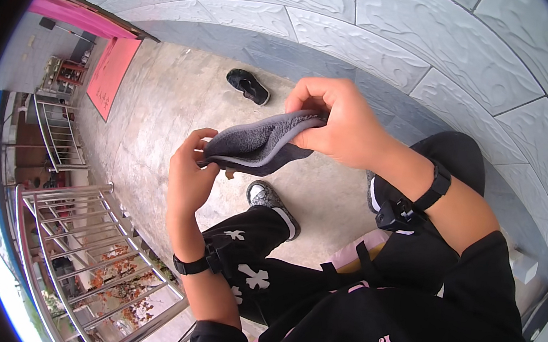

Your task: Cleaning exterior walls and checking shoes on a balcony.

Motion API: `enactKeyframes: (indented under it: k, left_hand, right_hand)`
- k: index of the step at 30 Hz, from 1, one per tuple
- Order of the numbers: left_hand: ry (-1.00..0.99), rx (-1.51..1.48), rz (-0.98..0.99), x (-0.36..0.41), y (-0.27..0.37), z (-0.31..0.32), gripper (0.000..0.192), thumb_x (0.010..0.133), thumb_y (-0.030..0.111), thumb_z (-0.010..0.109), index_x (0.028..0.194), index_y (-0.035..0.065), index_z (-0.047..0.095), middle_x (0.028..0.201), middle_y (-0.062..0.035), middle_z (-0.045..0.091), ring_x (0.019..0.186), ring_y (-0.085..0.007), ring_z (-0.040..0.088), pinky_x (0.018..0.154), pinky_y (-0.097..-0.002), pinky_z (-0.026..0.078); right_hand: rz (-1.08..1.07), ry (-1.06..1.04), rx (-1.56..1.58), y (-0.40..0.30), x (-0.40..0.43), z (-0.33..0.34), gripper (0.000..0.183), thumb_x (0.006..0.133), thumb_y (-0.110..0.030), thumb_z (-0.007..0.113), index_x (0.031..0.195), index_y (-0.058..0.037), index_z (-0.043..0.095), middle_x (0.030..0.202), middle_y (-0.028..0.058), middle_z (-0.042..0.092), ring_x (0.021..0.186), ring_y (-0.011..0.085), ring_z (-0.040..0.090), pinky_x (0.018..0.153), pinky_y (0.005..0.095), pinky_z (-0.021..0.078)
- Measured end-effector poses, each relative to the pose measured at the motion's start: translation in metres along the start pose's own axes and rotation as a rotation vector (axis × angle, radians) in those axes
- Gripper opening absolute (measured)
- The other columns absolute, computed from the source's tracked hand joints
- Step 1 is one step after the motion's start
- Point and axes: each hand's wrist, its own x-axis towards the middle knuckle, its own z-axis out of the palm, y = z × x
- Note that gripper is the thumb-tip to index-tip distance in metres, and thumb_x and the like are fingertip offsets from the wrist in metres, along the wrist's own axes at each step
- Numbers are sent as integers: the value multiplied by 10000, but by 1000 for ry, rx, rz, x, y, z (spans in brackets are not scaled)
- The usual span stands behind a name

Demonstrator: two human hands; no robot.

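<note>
Both hands hold a dark grey fabric slipper-like item (277, 139) stretched between them above the concrete floor; its exact kind is hard to tell. My left hand (193, 172) pinches its left end between thumb and fingers. My right hand (331, 122) grips the opposite end, fingers folded over the edge. The item's opening faces up, showing fleecy lining and a lighter grey trim, and a small tan tab hangs below it. A black shoe (249, 86) lies on the floor beyond my hands. One of my feet, in a patterned slipper (274, 206), rests beneath the item.
A grey tiled wall (392, 48) runs along the far and right sides. Stainless steel railings (93, 272) stand at the left, with plants beyond. A red mat (112, 76) lies by the doorway. Something pink and yellow (358, 252) shows between my legs.
</note>
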Motion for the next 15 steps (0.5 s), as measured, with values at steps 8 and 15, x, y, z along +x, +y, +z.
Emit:
enactKeyframes:
  k: [8,15]
  left_hand:
    - [-147,-42,493,-8,53,45,620,636,177,871,1171,-2,612,1157,-176,647,1060,-328,629,932,-400,484]
    - [-83,-245,405,-6,55,60,246,790,71,752,1010,-11,678,947,-129,707,893,-256,680,814,-335,518]
  right_hand:
    - [63,1,-110,9,-9,2,127,657,-8,669,765,-1,603,669,81,619,608,146,577,573,298,458]
    - [56,-14,-70,8,-5,-1,139,662,-14,699,754,0,596,655,89,627,605,158,591,560,308,457]
